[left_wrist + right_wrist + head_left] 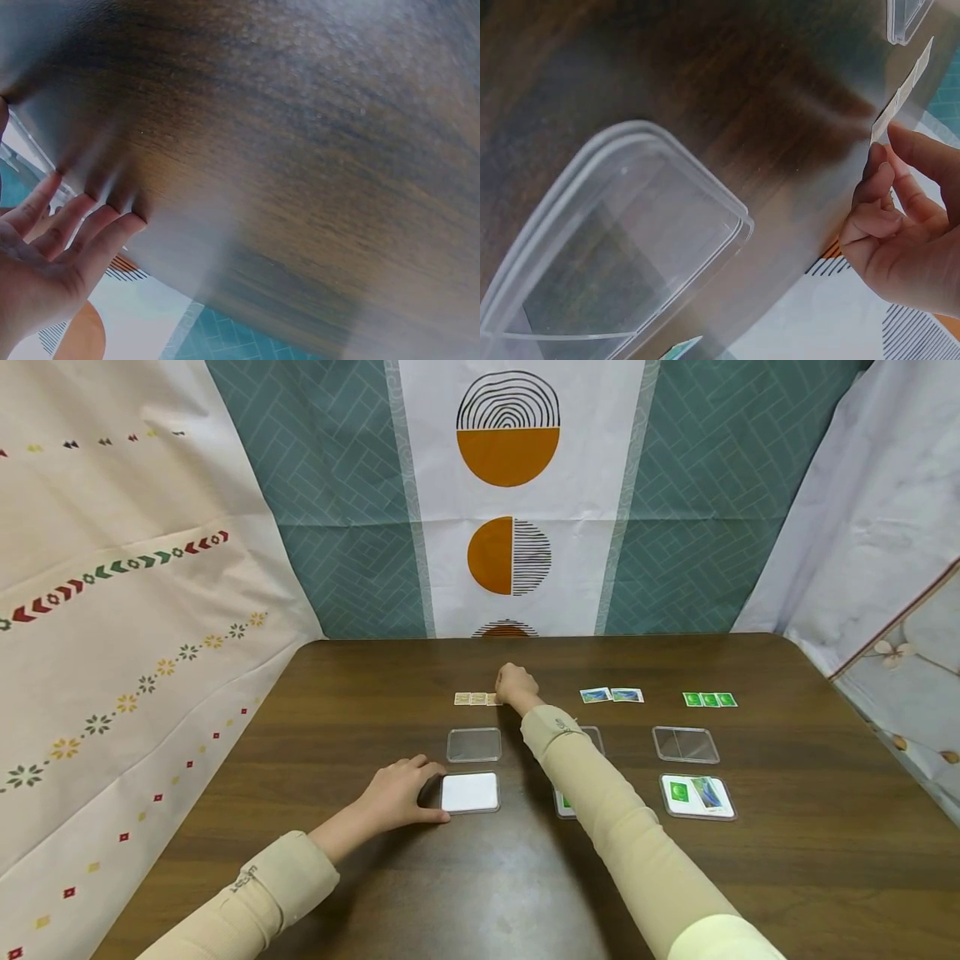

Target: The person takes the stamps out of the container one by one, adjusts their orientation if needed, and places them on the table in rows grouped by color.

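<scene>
At the far side of the table, my right hand [517, 683] pinches one end of a strip of small beige stamps [904, 90] between thumb and finger; the other fingers curl under. Nearer me, my left hand [405, 792] rests at the left edge of a clear case with a white card [470, 792]. Its thumb is by the case's near corner and the fingertips by the far corner, the fingers [101, 232] fairly straight against the table. A clear lid [474, 745] lies just beyond that case.
Blue landscape stamps [627, 695] and green stamps [710, 700] lie in the back row. At right sit another clear lid [686, 745] and a case with two stamps on its card [697, 797]. A middle lid [594, 737] and case [564, 807] are partly hidden by the right sleeve.
</scene>
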A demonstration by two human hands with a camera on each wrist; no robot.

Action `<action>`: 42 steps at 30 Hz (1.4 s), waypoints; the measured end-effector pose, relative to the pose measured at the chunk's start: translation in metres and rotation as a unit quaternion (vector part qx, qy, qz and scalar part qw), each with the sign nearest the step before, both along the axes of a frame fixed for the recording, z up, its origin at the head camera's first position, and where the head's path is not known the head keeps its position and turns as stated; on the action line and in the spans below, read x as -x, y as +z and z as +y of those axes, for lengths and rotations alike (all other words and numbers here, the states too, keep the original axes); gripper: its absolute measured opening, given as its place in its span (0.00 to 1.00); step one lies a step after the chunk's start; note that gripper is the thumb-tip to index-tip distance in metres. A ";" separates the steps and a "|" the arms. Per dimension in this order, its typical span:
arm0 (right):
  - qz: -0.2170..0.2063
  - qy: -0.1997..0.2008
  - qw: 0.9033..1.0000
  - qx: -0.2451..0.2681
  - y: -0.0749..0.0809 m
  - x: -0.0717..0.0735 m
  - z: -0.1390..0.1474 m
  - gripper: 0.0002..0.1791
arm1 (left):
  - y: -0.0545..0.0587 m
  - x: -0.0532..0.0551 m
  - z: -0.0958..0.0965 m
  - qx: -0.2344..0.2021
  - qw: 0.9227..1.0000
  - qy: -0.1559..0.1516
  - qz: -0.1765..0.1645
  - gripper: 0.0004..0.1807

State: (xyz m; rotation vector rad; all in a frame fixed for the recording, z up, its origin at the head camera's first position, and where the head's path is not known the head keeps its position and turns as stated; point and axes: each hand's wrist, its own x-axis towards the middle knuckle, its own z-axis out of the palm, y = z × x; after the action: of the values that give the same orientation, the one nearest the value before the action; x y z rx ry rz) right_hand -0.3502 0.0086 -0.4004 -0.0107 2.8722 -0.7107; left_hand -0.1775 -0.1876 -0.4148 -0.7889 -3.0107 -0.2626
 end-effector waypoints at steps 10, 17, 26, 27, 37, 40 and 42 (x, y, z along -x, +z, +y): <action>0.010 0.009 1.000 0.005 0.003 -0.005 0.005 0.11 | 0.000 0.000 0.000 -0.002 1.000 -0.004 -0.001 0.35; 0.016 0.006 1.000 -0.004 0.006 -0.008 0.011 0.14 | 0.001 0.001 0.001 -0.002 1.000 0.000 -0.006 0.35; 0.020 0.006 1.000 -0.001 0.006 -0.011 0.018 0.08 | 0.001 0.001 0.000 0.000 1.000 -0.005 0.000 0.35; 0.022 0.007 1.000 -0.002 0.005 -0.012 0.018 0.07 | 0.001 0.000 0.000 -0.001 1.000 -0.005 0.001 0.35; 0.028 0.023 0.999 -0.003 0.003 -0.019 0.022 0.07 | 0.002 -0.001 -0.002 -0.006 1.000 -0.010 0.007 0.35; 0.036 0.029 0.999 -0.008 0.003 -0.023 0.024 0.06 | 0.002 -0.002 -0.002 -0.008 1.000 -0.009 0.007 0.36; 0.037 0.037 0.999 -0.010 0.004 -0.025 0.025 0.05 | 0.001 -0.003 -0.001 -0.010 1.000 -0.005 0.002 0.36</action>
State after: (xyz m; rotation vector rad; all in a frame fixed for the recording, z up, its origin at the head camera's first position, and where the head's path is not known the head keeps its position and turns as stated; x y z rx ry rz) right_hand -0.3253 0.0333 -0.3963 -0.1433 2.9320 -0.6805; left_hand -0.1747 -0.1887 -0.4139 -0.8015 -2.9968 -0.2900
